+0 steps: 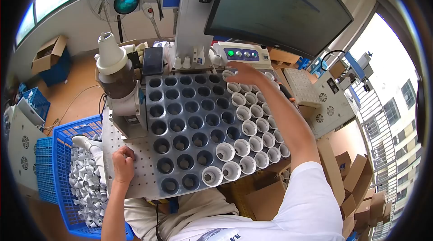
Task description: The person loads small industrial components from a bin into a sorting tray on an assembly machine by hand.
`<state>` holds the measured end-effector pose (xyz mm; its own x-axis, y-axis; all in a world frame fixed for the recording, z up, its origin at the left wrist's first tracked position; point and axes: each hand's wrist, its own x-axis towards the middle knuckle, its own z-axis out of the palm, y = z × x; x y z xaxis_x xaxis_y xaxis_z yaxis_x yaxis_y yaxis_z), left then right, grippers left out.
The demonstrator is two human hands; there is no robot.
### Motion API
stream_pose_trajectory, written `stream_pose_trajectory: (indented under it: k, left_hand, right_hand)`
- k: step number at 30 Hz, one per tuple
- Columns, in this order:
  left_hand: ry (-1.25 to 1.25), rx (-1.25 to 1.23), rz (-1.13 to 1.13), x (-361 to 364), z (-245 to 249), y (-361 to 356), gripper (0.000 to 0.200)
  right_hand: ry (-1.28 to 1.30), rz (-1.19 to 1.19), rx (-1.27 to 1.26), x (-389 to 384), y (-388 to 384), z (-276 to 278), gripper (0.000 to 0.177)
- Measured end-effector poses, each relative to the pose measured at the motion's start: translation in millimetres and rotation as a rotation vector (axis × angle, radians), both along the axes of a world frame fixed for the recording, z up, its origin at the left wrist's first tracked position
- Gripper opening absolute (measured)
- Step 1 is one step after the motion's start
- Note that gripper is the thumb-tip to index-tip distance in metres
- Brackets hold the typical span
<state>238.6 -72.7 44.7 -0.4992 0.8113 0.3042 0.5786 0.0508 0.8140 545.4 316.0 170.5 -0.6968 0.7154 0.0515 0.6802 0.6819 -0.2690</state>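
My right hand (246, 74) reaches to the back row of the dark tray (173, 117), its thumb and fingers around the rim of a white plastic cup (228, 74). That cup is partly hidden by the fingers. Several more white cups (242, 147) sit upright in the tray's right and front holes, some under my right forearm. The tray's left and middle holes hold no cups. My left hand (122, 163) is closed in a fist and rests on the perforated metal plate (140, 153) at the tray's left; nothing shows in it.
A blue basket (63, 164) full of small white parts stands at the left. Behind the tray are a machine head with a white cone (110, 53), a phone (153, 60), a control box (241, 53) and a large monitor (279, 11). Cardboard boxes (356, 182) lie at the right.
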Motion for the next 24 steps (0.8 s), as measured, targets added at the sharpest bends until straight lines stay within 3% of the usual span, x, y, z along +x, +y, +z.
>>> stream_pose_trajectory:
  k: [2, 6, 8, 11, 16, 24]
  left_hand:
    - [0.021, 0.001, 0.002, 0.7, -2.8, -0.4, 0.011]
    - [0.078, 0.000, 0.015, -1.1, -6.9, -2.7, 0.008]
    - [0.096, -0.016, 0.005, -1.2, -8.0, -3.4, 0.008]
    - [0.071, -0.024, 0.008, -0.2, -8.6, -3.4, 0.008]
    - [0.057, -0.085, 0.031, 2.4, -3.8, -4.1, 0.009]
    - [0.088, -0.067, 0.029, 4.4, -0.4, -5.1, 0.007]
  right_hand:
    - [-0.178, 0.100, 0.032, -21.6, 9.3, -5.4, 0.056]
    - [-0.116, 0.132, 0.112, -28.5, 10.7, -8.9, 0.047]
    - [-0.166, -0.001, 0.091, -41.9, -11.5, 21.9, 0.047]
    - [0.167, -0.049, 0.157, -56.6, -31.8, 27.4, 0.048]
    - [0.512, 0.124, -0.166, -85.7, -68.9, -9.3, 0.039]
    - [0.651, 0.096, -0.050, -94.7, -83.8, -40.9, 0.034]
